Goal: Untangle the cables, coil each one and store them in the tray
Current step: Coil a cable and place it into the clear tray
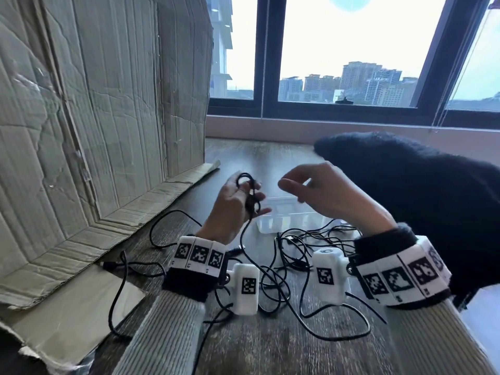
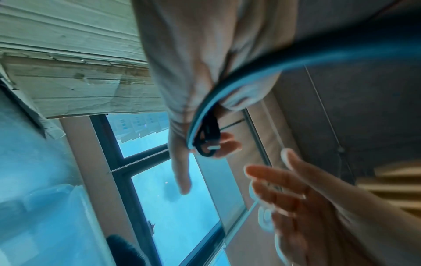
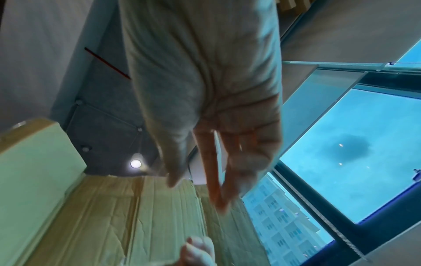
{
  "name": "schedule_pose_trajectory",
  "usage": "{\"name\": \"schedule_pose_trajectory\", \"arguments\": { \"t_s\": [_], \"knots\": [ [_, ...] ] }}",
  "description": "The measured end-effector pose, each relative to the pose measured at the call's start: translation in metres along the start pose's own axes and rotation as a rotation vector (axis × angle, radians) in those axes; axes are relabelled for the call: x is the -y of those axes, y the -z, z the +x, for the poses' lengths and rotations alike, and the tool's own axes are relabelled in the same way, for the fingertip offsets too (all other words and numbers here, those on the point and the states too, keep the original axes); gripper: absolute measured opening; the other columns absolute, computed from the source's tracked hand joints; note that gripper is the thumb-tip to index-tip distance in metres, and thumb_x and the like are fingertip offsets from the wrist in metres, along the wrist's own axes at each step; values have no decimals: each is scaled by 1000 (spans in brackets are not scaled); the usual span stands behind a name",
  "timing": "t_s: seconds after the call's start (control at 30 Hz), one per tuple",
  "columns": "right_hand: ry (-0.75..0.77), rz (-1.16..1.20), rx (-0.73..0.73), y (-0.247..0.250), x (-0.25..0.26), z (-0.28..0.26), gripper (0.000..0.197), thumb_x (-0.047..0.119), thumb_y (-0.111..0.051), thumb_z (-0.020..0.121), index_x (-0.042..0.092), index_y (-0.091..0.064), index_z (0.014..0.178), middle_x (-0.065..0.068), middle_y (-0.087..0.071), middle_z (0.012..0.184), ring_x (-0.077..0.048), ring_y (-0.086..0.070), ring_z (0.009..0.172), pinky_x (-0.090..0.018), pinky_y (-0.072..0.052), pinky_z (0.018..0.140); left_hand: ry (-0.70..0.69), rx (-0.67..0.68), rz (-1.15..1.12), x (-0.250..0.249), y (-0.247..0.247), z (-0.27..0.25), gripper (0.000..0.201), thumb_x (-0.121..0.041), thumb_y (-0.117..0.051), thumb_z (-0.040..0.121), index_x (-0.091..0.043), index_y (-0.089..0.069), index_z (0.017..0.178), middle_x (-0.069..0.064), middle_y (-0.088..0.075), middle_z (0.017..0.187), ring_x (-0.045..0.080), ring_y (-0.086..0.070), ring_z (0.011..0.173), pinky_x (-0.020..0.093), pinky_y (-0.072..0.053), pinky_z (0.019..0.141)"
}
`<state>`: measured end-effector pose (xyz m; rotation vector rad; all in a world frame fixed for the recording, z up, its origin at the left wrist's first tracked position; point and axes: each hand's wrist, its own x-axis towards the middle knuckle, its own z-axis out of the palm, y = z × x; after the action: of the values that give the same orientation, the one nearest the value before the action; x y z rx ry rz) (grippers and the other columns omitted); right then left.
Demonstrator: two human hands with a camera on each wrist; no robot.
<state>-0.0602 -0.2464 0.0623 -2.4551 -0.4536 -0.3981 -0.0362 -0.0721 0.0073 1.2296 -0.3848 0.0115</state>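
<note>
Lower centre of frame: loose black cables (image 1: 292, 269) sprawl tangled on the counter (image 1: 265, 347), none coiled.

Mid frame: left hand (image 1: 235, 204) grips a small coil (image 1: 250, 194), its tail trailing down into the tangle. Right hand (image 1: 332, 193) empty, fingers loosely bent, just beside it.

Behind the hands: clear tray (image 1: 278, 215), apparently empty. Judged early stage.

Cardboard (image 1: 94, 117) walls off the left; window sill (image 1: 297, 128) bounds the far edge; open room lies centre.

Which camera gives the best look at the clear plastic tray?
The head view. It shows the clear tray on the wooden table beyond both hands, partly hidden by the left hand and right hand. Both wrist views point upward at window and cardboard and show no tray.
</note>
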Motion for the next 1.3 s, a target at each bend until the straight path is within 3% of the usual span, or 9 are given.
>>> {"name": "schedule_pose_trajectory", "arguments": {
  "t_s": [0.17,0.37,0.53,0.63,0.73,0.8,0.9,1.07,1.3],
  "knots": [
    [99,-64,484,-5,33,-22,59,65,-42,82,16,-70,100,-10,-71,97,-31,-65,91,-46,-53,86,-144,-135,-281,-7,15,11,45,-2,-30,101,-2,-21,145,4,-51,88,10,-52,67,41,-58,80],
    [169,20,459,-30,43,-20,27,29,-68,87,11,-70,106,-9,-73,89,-32,-67,83,-46,-55,79,-172,-195,-329,-1,16,16,50,4,-29,99,3,-14,146,6,-48,89,9,-50,65,27,-56,70],
    [62,-4,437,-21,34,-18,13,16,-45,99,16,-58,104,-4,-64,88,-22,-67,74,-36,-59,68,-191,-224,20,3,22,15,46,-6,-30,103,-4,-19,147,0,-59,97,3,-43,59,19,-40,57],
    [24,-84,273,-15,29,-13,18,23,-44,100,25,-61,99,-3,-63,93,-17,-56,68,-29,-49,60,-211,-81,278,5,17,9,45,-9,-29,104,-15,-23,147,-4,-62,89,5,-42,59,17,-36,57],
    [114,-108,129,-15,23,-9,19,25,-51,98,27,-70,95,11,-63,88,-9,-56,72,-25,-43,66,-161,80,434,4,6,1,35,-11,-30,104,-18,-43,136,-5,-58,74,-3,-46,50,12,-36,49],
    [142,-64,45,-15,19,-6,19,21,-54,96,27,-73,96,19,-54,80,-1,-54,73,-18,-42,68,-156,201,432,6,3,-1,36,-30,-30,104,-22,-65,104,-1,-59,66,2,-40,45,17,-29,44],
    [153,-17,-53,-17,14,-2,12,20,-63,90,24,-72,97,16,-60,78,-4,-56,72,-22,-44,69,-107,290,426,3,3,-4,57,-63,-32,87,-22,-64,63,5,-59,62,6,-33,44,20,-24,43],
    [55,276,-38,-14,3,1,17,14,-77,77,21,-66,87,3,-74,74,-13,-70,69,-36,-57,74,-11,391,498,4,13,-1,29,-32,-52,92,-9,-65,103,-12,-52,55,3,-38,47,15,-32,46],
    [12,255,416,0,0,-12,41,10,-74,80,14,-58,117,-6,-75,86,-17,-70,74,-33,-57,79,125,195,152,0,31,6,18,-19,-43,98,-9,-54,89,-9,-50,52,2,-35,41,14,-28,38]
  ]
}}
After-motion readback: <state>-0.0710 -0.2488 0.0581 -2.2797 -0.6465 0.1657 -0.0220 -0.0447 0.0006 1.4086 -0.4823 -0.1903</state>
